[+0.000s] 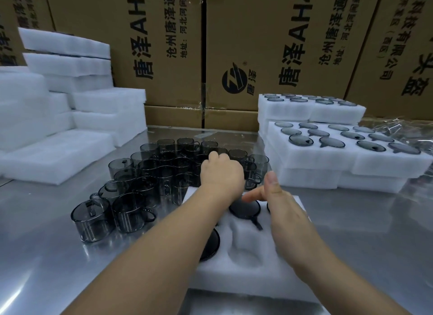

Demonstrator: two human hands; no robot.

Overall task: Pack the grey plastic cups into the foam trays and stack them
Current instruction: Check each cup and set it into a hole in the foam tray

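A person's left hand (221,171) reaches into a cluster of translucent grey plastic handled cups (140,181) standing on a steel table (46,256), fingers curled down among them; whether they grip one cannot be told. The right hand (283,204), fingers straight and thumb raised apart, is over a white foam tray (253,279), just above a seated cup (244,209). Filled foam trays (316,160) are stacked at right, empty foam trays (98,99) at left

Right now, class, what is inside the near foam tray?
In the tray: one cup, another cup half under the left forearm, and an empty pocket. The right hand covers the rest.
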